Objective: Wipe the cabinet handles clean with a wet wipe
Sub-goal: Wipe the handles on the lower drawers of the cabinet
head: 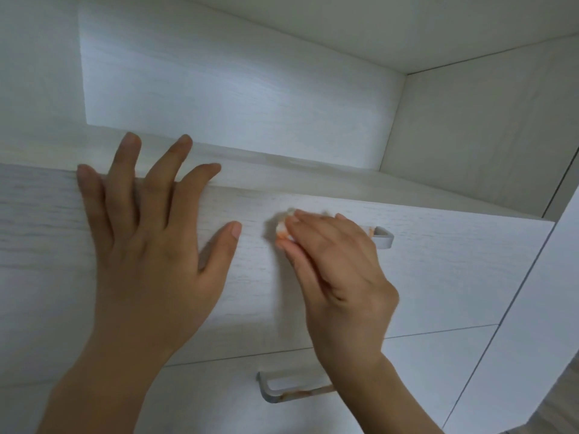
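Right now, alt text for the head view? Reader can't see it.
A person's right hand pinches a balled, orange-stained wet wipe at the upper drawer handle, whose exposed right end shows an orange smear. The left hand lies flat, fingers spread, over the top edge of that white drawer front. The lower drawer handle carries orange smears.
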